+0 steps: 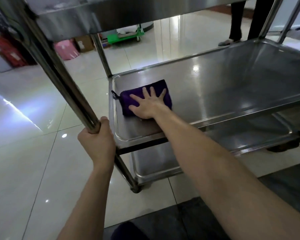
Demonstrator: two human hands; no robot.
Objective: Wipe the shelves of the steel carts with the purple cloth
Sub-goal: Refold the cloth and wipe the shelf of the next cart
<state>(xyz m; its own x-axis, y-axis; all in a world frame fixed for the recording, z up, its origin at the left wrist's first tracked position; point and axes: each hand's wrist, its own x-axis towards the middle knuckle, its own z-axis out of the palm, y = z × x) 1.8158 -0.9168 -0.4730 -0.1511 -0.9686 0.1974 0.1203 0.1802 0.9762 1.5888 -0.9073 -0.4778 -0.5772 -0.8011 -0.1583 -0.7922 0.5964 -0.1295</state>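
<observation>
**Right hand flat on purple cloth, middle shelf; left hand on cart post**

Right hand (pixel 146 104): open, fingers straight and spread, palm down, pressing on the purple cloth (pixel 157 84). No curl round the cloth, only flat pressure from above. The forearm reaches in over the near rim of the shelf.

Purple cloth: folded into a rough rectangle and lying flat on the middle shelf (pixel 223 87) of the steel cart, near the shelf's left end and close to its raised rim. A small black loop (pixel 115 95) sticks out from the cloth's left corner and touches the rim area. Cloth shows to the left of the hand and beyond the fingertips.

Left hand (pixel 97 137): fingers and thumb wrapped round the near-left post (pixel 59 73) of the cart, a firm grip just above middle-shelf level. It has nothing else in it.

Cart: three steel trays. The top shelf (pixel 111 13) runs overhead at the frame's top, the middle shelf is shiny with light reflections, and the bottom shelf (pixel 156 163) is seen below it. A caster (pixel 136 189) sits at the foot of the near-left post.

Surroundings: glossy pale tiled floor (pixel 33 153) and a dark mat (pixel 284 187) at lower right. Beyond the cart are a green trolley (pixel 125 37), a cardboard box (pixel 84 43), a pink item (pixel 66 49) and red items (pixel 10 52) at far left, too blurred to identify. Another person's legs (pixel 237 19) in dark trousers stand past the cart's far side.
</observation>
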